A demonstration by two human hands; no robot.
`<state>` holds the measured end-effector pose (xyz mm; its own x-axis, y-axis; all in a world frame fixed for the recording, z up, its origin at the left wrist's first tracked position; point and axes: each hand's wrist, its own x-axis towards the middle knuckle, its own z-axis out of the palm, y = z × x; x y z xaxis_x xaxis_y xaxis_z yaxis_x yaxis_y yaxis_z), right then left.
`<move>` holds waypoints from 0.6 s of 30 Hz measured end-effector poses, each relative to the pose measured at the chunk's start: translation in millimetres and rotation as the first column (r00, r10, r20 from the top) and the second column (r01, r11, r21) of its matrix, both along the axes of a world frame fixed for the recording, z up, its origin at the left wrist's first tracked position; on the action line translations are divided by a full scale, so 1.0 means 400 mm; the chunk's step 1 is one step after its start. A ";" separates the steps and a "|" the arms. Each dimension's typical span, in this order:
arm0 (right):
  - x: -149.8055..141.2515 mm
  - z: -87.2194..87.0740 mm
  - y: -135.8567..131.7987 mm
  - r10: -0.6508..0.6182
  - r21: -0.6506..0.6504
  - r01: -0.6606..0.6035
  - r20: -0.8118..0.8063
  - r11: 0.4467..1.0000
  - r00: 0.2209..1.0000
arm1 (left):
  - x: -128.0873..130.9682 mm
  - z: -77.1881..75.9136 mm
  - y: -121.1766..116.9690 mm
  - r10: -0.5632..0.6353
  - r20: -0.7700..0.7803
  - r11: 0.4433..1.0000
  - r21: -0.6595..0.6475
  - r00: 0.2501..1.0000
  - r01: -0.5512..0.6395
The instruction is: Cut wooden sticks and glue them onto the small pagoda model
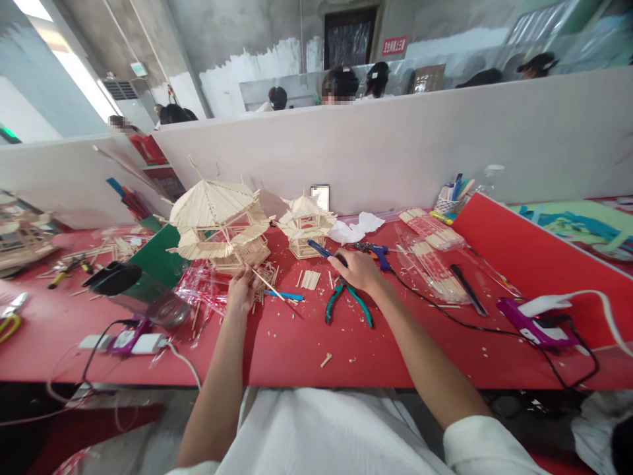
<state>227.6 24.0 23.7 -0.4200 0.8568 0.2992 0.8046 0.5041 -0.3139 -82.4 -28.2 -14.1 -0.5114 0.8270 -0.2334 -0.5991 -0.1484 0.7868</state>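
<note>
My left hand (242,288) is closed on a thin wooden stick (270,284), which slants down to the right over the table. Just behind it stands a large pagoda model (217,221) built from wooden sticks. My right hand (357,269) is closed around a slim dark blue tool (320,249) that looks like a utility knife, pointing up-left in front of a smaller stick pagoda (305,224). Teal-handled pliers (349,307) lie below the right hand, their jaws partly hidden. Between the hands are a short row of cut sticks (310,280) and a blue pen-like tool (284,296).
A glue gun (378,254) lies behind my right hand, its cord running right to a purple power strip (537,326). Bagged sticks (435,264) lie at right. At left are a dark-lidded clear bottle (141,293) and another power strip (129,338). A partition (376,152) closes off the back.
</note>
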 end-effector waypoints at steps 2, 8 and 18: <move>0.001 0.000 0.000 -0.003 -0.008 0.003 -0.001 1.000 1.000 | -0.002 -0.005 0.005 0.021 0.030 1.000 0.000 0.999 -0.021; 0.002 0.002 -0.003 0.007 -0.008 -0.007 0.004 1.000 1.000 | -0.010 -0.018 0.013 0.017 0.048 1.000 -0.017 0.999 -0.016; 0.002 -0.004 0.001 0.000 0.010 0.000 0.018 1.000 1.000 | -0.009 -0.012 0.010 -0.006 0.015 0.999 -0.042 1.000 0.007</move>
